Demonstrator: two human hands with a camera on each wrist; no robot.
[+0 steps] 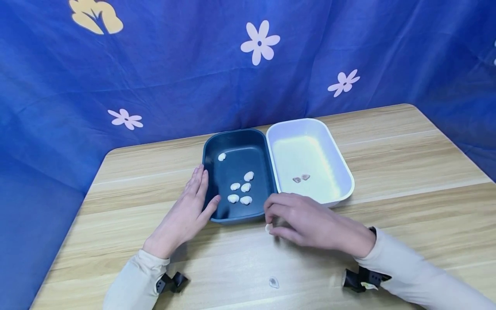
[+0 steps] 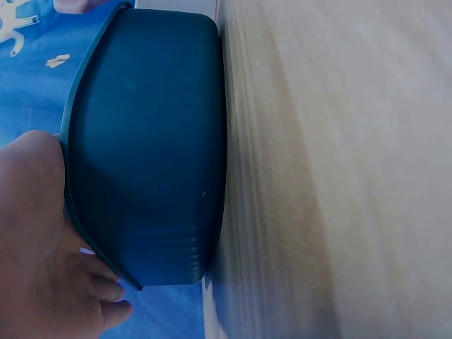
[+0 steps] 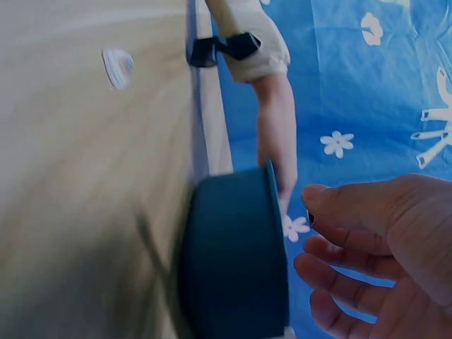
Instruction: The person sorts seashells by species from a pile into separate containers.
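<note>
My left hand point(image 1: 182, 215) lies along the left side of a dark teal tray point(image 1: 239, 218), with its fingers fairly straight at the rim and the thumb over the near left corner. Inside that tray sit several white ribbed shells point(image 1: 246, 187). Between thumb and fingertips my right hand point(image 1: 310, 219) pinches a small pale shell point(image 1: 268, 228), just in front of the trays' near edges and above the table. Most of this shell is hidden by the fingers in the right wrist view. Another flat, pale shell point(image 1: 274, 282) lies on the table nearer to me.
A white tray point(image 1: 341, 172) stands against the teal tray's right side and holds two small brownish shells point(image 1: 301, 178). Both trays stand on a wood-grain table point(image 1: 391, 172). Behind it hangs a blue cloth point(image 1: 193, 64) with flower prints.
</note>
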